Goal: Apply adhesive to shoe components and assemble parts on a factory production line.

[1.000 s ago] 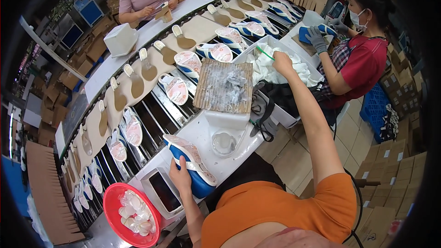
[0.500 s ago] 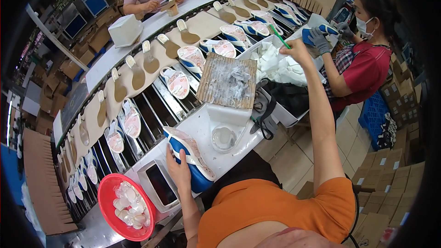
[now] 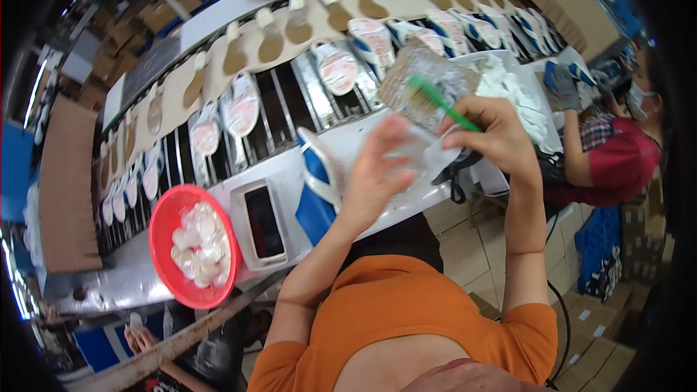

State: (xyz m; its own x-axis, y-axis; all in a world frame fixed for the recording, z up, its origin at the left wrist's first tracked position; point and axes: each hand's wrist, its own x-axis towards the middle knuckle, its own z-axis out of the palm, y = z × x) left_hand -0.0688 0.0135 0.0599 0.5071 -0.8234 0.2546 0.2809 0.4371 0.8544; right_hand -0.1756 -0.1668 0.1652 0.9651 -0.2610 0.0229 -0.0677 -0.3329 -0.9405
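The left hand (image 3: 374, 178) has let go of the blue-and-white sandal (image 3: 316, 218), leaving it unheld on the near table (image 3: 279, 168). Open and blurred, it is just left of the right hand (image 3: 501, 131), back from the bin pinching a green stick (image 3: 435, 98) and white piece (image 3: 440, 157). No writing is readable.

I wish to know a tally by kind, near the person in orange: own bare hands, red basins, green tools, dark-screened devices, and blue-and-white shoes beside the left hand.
Left hand and right hand: 2
Red basin: 1
Green tool: 1
Dark-screened device: 1
Blue-and-white shoe: 1
Total: 6
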